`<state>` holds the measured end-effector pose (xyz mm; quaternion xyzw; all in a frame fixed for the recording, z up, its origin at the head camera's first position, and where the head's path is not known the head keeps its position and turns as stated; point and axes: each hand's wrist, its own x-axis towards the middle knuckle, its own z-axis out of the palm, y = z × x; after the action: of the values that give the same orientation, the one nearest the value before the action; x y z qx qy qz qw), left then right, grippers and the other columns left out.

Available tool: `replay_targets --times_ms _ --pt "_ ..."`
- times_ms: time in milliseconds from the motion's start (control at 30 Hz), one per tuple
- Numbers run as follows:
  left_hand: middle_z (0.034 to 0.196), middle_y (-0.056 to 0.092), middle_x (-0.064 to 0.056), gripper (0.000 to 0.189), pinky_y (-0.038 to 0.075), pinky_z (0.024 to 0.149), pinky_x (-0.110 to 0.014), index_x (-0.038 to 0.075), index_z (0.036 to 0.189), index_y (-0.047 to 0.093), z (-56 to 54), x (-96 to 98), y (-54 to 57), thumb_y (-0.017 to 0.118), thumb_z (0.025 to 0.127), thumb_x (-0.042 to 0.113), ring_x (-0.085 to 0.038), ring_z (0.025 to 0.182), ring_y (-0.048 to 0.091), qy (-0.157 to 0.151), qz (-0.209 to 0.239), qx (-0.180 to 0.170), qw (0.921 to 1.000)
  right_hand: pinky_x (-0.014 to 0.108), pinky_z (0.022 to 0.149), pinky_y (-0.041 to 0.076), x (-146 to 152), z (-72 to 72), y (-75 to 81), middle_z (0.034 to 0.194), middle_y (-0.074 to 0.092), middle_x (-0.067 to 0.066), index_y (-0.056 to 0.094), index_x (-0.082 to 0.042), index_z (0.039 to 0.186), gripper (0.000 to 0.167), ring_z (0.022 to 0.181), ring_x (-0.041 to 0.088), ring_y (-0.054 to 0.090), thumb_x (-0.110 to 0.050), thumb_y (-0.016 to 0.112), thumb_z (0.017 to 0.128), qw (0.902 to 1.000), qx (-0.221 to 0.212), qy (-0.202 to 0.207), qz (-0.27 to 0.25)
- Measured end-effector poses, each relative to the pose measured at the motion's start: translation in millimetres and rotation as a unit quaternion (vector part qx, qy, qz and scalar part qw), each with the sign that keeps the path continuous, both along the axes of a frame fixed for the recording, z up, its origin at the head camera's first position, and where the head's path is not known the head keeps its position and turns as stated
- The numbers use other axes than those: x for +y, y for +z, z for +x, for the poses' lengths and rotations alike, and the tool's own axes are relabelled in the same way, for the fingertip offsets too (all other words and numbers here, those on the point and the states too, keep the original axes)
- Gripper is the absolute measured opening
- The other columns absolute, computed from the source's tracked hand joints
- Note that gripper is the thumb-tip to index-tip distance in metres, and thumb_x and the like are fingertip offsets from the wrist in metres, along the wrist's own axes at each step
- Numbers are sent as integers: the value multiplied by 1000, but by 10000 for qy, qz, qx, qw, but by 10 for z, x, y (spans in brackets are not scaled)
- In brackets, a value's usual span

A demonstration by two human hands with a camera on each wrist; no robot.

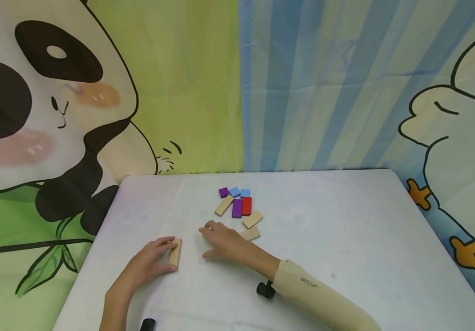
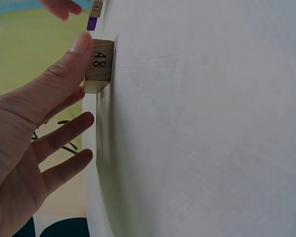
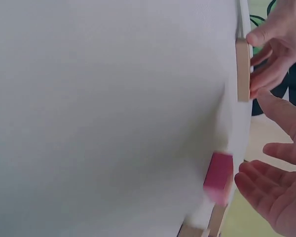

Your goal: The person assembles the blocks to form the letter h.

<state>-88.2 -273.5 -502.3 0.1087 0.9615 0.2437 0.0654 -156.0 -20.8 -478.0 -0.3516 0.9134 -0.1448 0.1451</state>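
My left hand [image 1: 150,262] lies palm down on the white table [image 1: 345,239] and pinches a plain wooden block [image 1: 175,253] between thumb and forefinger. The left wrist view shows my thumb against that block [image 2: 99,61], whose end face reads 48, with the other fingers [image 2: 64,133] spread off it. My right hand [image 1: 220,241] rests flat just to the right, fingers relaxed and holding nothing. A red block [image 3: 218,177], blurred, lies by its fingertips [image 3: 256,185]. The right wrist view also shows the wooden block [image 3: 243,69] in my left hand [image 3: 274,54].
Beyond my right hand lies a cluster of flat blocks: purple [image 1: 237,208], red [image 1: 246,206], two blue [image 1: 235,191] and several wooden [image 1: 252,219]. A cartoon panda backdrop hangs behind the table. The table edge runs close on the left.
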Motion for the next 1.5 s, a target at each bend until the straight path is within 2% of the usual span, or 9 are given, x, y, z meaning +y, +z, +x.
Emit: replay_targets --times_ms 167,333,500,833,1167,1500 --pt "145 52 -5 68 44 102 -56 13 133 60 12 -4 11 80 74 39 -35 133 47 -25 -41 -1 10000 26 91 54 316 -24 47 138 52 3 52 -15 140 63 121 16 52 -34 75 84 9988 -121 -165 -438" --pt "146 51 -5 68 43 103 -56 14 135 58 4 1 41 79 75 38 -35 134 46 -40 -80 -36 10000 26 91 54 523 -33 32 134 54 2 55 -14 135 58 122 16 51 -33 75 84 9979 64 -164 -629" --pt "147 50 -5 68 42 103 -56 14 136 57 18 -1 40 78 76 38 -36 136 45 -25 14 -161 9999 29 99 51 629 -41 -12 133 55 5 56 -9 134 56 121 18 52 -30 75 85 9959 230 -38 -871" --pt "147 50 -4 68 43 103 -56 15 136 57 28 1 32 77 76 40 -36 135 46 -71 -18 -106 9999 30 98 52 670 -49 8 133 55 6 55 -9 136 59 121 19 53 -29 75 85 9953 124 -97 -959" --pt "147 49 -5 69 43 103 -56 15 137 56 26 7 29 77 77 41 -36 135 46 -59 -52 -148 9999 30 98 52 650 -65 -20 128 57 8 57 -6 133 56 116 20 55 -27 76 85 9929 431 136 -1098" --pt "146 51 -5 69 43 102 -56 15 136 57 53 10 9 79 75 39 -36 134 46 7 16 -55 10000 29 99 51 632 -63 -23 131 55 6 55 -9 135 57 118 18 54 -29 74 86 9953 262 -3 -934"
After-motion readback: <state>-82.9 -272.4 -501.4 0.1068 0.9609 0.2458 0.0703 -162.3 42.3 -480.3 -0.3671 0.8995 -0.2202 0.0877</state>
